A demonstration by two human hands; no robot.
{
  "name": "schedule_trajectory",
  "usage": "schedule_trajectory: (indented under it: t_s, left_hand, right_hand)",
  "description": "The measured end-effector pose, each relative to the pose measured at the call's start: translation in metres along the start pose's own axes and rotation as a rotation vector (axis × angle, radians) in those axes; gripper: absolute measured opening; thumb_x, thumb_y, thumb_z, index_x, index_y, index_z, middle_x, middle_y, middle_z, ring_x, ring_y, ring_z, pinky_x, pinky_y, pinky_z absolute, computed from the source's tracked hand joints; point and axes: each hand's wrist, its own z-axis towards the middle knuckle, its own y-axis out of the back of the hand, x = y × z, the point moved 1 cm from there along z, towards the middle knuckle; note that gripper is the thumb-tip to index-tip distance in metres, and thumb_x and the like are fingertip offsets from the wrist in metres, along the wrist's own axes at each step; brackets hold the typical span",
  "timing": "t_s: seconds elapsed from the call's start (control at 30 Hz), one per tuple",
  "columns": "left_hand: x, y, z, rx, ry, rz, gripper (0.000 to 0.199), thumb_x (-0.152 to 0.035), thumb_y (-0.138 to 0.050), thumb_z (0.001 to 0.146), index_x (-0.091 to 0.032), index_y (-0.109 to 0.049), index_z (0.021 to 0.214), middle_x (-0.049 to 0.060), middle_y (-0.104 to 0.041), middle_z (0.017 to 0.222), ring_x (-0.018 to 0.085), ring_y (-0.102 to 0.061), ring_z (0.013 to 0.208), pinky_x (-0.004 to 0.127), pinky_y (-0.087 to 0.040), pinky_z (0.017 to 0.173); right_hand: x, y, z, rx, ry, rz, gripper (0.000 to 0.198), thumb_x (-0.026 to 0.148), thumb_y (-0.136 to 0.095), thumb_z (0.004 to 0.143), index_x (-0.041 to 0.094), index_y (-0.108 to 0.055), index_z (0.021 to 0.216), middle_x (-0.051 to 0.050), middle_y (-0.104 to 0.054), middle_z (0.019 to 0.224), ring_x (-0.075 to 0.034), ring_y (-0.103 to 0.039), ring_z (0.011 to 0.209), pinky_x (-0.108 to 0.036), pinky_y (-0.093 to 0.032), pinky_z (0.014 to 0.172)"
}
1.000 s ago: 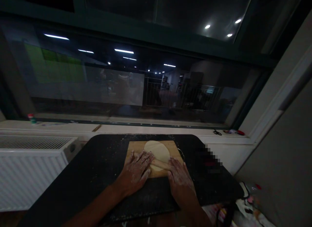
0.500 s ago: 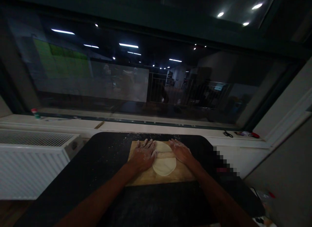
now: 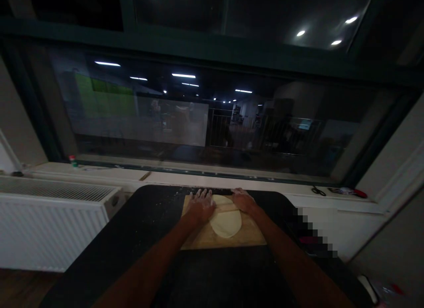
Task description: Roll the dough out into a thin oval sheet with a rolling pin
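A flat oval sheet of pale dough (image 3: 227, 225) lies on a wooden board (image 3: 196, 238). Across its upper half rests a thin, light wooden rolling pin (image 3: 227, 208). My left hand (image 3: 202, 204) holds down the pin's left end under the palm, its floury fingers reaching forward over the board. At the opposite end, my right hand (image 3: 244, 200) bears on the pin with its fingers bent over it. Both ends of the pin are hidden beneath my hands.
The board sits on a black table (image 3: 132, 246) dusted with flour. Behind it, a white windowsill (image 3: 185, 177) carries scissors (image 3: 318, 191) and a small red-and-green bottle (image 3: 73, 161). A white radiator (image 3: 53, 228) stands at the left, and a dark window (image 3: 159, 127) is ahead.
The camera view has tilted up and shifted left. Both hands remain on the rolling pin, which lies slightly farther up the dough and is a little more tilted.
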Motion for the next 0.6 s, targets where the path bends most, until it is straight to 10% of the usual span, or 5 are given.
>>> schedule_trajectory:
  t_s: [0.43, 0.6]
  left_hand:
    - [-0.016, 0.001, -0.091, -0.115, -0.221, -0.055, 0.053, -0.035, -0.037, 0.111, -0.022, -0.046, 0.161, 0.007, -0.052, 0.164, 0.030, -0.046, 0.153, 0.060, -0.028, 0.131]
    - [-0.004, 0.015, -0.124, -0.093, -0.313, -0.142, 0.052, -0.037, -0.037, 0.112, -0.026, -0.045, 0.161, 0.003, -0.049, 0.167, 0.024, -0.041, 0.156, 0.053, -0.025, 0.133]
  right_hand:
    - [0.040, -0.007, -0.147, -0.266, -0.160, 0.177, 0.061, 0.036, -0.024, 0.107, 0.015, -0.065, 0.146, -0.011, -0.064, 0.153, -0.025, -0.052, 0.150, -0.044, -0.041, 0.130]
    - [0.063, -0.015, -0.201, -0.385, -0.139, 0.249, 0.055, 0.041, -0.031, 0.105, 0.040, -0.057, 0.153, 0.004, -0.060, 0.156, -0.026, -0.050, 0.151, -0.052, -0.042, 0.130]
